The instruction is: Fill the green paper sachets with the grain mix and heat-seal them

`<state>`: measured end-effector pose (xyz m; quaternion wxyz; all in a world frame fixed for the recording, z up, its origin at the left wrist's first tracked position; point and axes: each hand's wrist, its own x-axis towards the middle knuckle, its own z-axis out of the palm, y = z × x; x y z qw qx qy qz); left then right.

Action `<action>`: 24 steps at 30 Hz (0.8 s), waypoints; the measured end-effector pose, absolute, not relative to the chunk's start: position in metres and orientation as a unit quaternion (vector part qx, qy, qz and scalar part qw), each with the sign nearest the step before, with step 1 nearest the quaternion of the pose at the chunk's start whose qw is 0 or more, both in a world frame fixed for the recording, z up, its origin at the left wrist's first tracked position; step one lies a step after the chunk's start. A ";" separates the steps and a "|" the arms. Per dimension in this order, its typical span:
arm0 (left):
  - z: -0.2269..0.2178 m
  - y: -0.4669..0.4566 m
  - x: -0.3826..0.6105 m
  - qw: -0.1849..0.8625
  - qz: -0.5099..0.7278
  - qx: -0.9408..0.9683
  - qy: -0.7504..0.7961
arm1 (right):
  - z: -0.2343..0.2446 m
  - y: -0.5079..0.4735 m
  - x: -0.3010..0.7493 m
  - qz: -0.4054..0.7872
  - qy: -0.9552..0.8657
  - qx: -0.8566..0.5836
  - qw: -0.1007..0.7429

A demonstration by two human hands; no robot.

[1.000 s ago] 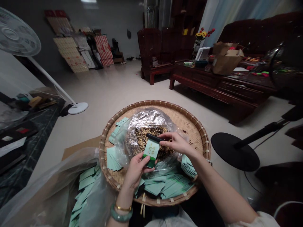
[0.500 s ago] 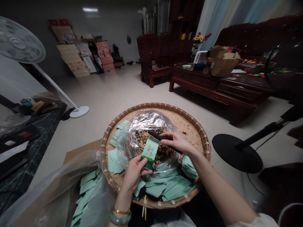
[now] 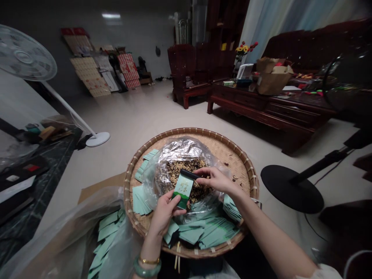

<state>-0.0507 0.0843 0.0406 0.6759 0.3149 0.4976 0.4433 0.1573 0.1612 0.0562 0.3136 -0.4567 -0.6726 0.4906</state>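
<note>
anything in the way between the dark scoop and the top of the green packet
Nothing visible. The dark scoop in the right hand sits right at the top edge of the green packet, which the left hand holds above the loose dried leaves.

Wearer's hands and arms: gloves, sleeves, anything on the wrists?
No gloves on left hand or right hand. Left wrist: thin gold bangle beside a thicker pale green bangle. Right forearm uncovered; a light sleeve shows only at the bottom right.
</note>
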 end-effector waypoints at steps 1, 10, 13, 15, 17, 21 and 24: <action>0.040 0.084 -0.051 0.676 0.444 0.314 0.497 | 0.056 0.160 0.157 0.488 -0.673 -0.458 0.316; 0.039 0.084 -0.053 0.666 0.452 0.301 0.511 | 0.060 0.147 0.149 0.395 -0.710 -0.473 0.342; 0.038 0.083 -0.054 0.662 0.455 0.304 0.512 | 0.060 0.140 0.150 0.344 -0.746 -0.459 0.338; 0.037 0.083 -0.054 0.659 0.457 0.303 0.515 | 0.060 0.136 0.151 0.320 -0.762 -0.448 0.341; 0.037 0.082 -0.055 0.657 0.459 0.299 0.517 | 0.057 0.133 0.153 0.304 -0.767 -0.442 0.351; 0.036 0.080 -0.058 0.651 0.472 0.288 0.520 | 0.050 0.132 0.159 0.288 -0.760 -0.449 0.372; 0.035 0.080 -0.061 0.649 0.478 0.283 0.520 | 0.041 0.135 0.166 0.262 -0.748 -0.482 0.373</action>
